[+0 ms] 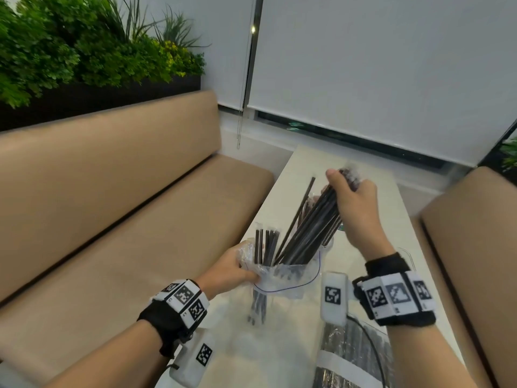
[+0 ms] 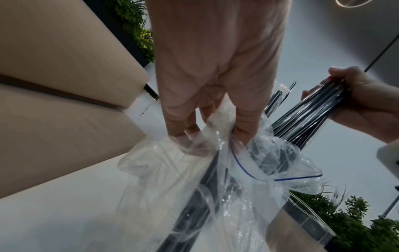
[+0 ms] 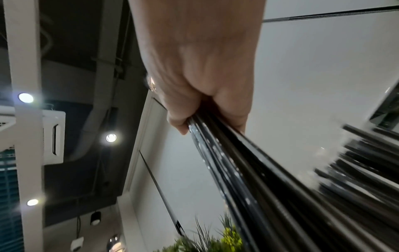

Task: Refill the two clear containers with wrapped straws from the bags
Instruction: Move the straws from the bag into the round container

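My left hand (image 1: pixel 233 266) pinches the mouth of the clear bag (image 1: pixel 291 278) above the bench (image 1: pixel 363 247); my right hand (image 1: pixel 354 203) grips a bundle of black straws (image 1: pixel 310 231) whose lower ends sit inside it.

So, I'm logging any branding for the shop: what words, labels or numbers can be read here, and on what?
No readable words or brand names.
Wrist bands: black-and-white square code markers, with tiny characters beside them too small to read.
White wrist modules: code markers only.
Clear bag: a blue line, no print.
Wrapped straws: no legible print.
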`<state>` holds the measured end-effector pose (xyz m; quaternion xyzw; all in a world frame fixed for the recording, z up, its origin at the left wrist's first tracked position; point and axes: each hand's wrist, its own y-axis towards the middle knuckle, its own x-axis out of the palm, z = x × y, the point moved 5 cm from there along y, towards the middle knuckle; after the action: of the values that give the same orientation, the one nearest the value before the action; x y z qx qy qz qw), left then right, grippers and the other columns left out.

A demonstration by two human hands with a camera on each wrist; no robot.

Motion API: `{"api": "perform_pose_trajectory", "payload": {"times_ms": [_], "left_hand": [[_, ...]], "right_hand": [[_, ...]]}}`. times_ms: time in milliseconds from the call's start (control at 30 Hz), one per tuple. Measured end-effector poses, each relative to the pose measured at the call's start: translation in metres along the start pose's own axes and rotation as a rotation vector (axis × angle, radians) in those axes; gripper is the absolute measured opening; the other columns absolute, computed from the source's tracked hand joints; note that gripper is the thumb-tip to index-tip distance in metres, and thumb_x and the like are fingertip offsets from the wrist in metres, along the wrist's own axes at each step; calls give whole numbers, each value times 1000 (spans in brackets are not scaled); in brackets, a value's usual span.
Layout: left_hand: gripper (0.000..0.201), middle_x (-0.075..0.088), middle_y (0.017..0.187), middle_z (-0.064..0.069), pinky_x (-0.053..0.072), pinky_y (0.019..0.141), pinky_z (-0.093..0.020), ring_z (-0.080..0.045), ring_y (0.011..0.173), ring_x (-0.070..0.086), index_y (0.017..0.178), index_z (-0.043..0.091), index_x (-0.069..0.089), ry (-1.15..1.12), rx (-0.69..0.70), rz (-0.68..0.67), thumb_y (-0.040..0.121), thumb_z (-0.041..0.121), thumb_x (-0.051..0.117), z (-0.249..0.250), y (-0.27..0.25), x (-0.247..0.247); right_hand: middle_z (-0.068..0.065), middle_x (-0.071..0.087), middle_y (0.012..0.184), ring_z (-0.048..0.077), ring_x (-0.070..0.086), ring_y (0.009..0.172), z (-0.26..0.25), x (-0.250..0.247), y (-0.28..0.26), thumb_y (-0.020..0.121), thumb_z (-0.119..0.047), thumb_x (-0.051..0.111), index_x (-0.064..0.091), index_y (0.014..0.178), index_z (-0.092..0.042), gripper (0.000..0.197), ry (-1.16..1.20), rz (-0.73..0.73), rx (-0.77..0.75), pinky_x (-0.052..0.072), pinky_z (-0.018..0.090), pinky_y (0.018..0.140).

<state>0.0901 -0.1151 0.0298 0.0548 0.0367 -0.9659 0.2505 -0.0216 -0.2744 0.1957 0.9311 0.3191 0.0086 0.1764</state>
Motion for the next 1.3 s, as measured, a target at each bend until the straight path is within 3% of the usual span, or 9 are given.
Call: {"api": "perform_pose_trajectory", "payload": {"times_ms": [100, 300, 500, 567, 633, 767, 933, 1100, 1300], "left_hand": [[53, 71, 91, 3, 53, 69, -13, 2, 77, 68, 110, 16, 62, 2, 22, -10, 73, -23, 62, 4, 5, 3], [54, 71, 86, 7, 51, 66, -13, 2, 74, 68, 102, 22, 63, -18, 12, -6, 73, -24, 60, 3, 9, 4], [65, 71, 109, 0, 53, 79, -18, -5, 96, 68, 128, 13, 56, -29, 44, -27, 72, -20, 61, 3, 10, 12], [60, 71, 108, -3, 53, 77, -19, -6, 93, 68, 126, 11, 57, -38, 46, -27, 74, -20, 60, 4, 10, 15], [59, 71, 113, -10, 55, 80, -22, -10, 96, 68, 124, 11, 57, -54, 58, -31, 74, -20, 60, 6, 10, 17], [59, 69, 117, -14, 55, 84, -25, -15, 98, 68, 126, 12, 56, -73, 44, -40, 76, -19, 59, 2, 11, 18], [55, 71, 113, -14, 55, 86, -32, -17, 96, 69, 123, 13, 57, -56, 18, -48, 77, -17, 61, -5, 10, 11], [58, 67, 89, -8, 43, 76, -37, -19, 82, 56, 114, 29, 63, -58, 10, -40, 71, -10, 63, -11, 9, 8], [57, 73, 89, 5, 52, 74, -26, -10, 80, 66, 116, 20, 59, -52, 28, -52, 76, -20, 58, -5, 7, 10]], "right_hand": [[11, 70, 74, 26, 70, 67, -14, -6, 10, 96, -19, 57, 57, 83, -13, 15, 15, 2, 0, 62, 34, 64], [8, 65, 60, 19, 65, 53, -13, -15, 16, 95, -16, 56, 52, 85, -12, 12, 52, 71, 7, 58, 29, 53], [11, 63, 90, 12, 64, 68, 43, 0, 4, 90, -17, 67, 58, 117, -5, 31, -44, -115, 226, 54, 19, 60], [9, 62, 86, 10, 59, 64, 57, 8, -6, 88, -7, 67, 66, 107, 0, 20, -46, -168, 257, 51, 16, 57], [6, 65, 81, 13, 60, 70, 67, 14, -12, 86, -4, 67, 69, 91, 0, 7, -76, -209, 255, 50, 21, 66], [6, 72, 78, 14, 67, 78, 75, 17, -18, 89, -9, 65, 69, 83, -5, 9, -95, -218, 243, 52, 25, 78], [9, 65, 74, 21, 61, 67, 35, 2, -5, 94, -7, 58, 62, 81, -6, 14, 18, -163, 201, 55, 34, 71], [5, 61, 71, 16, 60, 67, -36, -29, 33, 95, -3, 54, 57, 86, -7, 10, 186, -94, 99, 58, 38, 75], [2, 66, 68, 16, 66, 69, -81, -62, 74, 90, -9, 63, 60, 87, -10, 4, 188, 16, -33, 60, 36, 78]]}}
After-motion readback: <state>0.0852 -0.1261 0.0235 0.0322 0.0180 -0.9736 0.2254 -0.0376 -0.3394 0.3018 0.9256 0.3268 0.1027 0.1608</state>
